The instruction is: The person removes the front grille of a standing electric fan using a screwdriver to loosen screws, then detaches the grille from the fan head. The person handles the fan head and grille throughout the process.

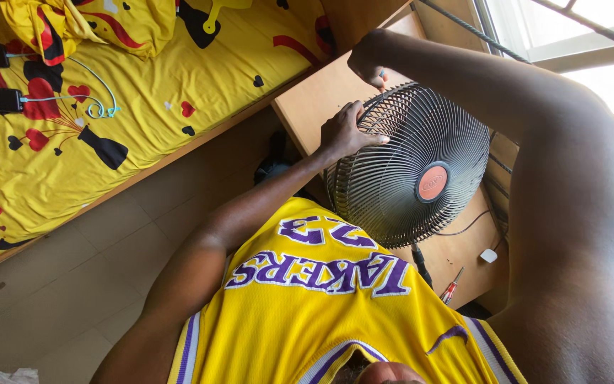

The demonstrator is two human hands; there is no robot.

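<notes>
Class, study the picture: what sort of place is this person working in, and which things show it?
Most likely a bedroom in a home. A bed with a yellow patterned sheet and pillow stands beside a wooden desk by a window. Both hands, left and right, are at the grille of a fan.

dark wire fan grille [399, 163], matt wooden desk [321, 99]
</notes>
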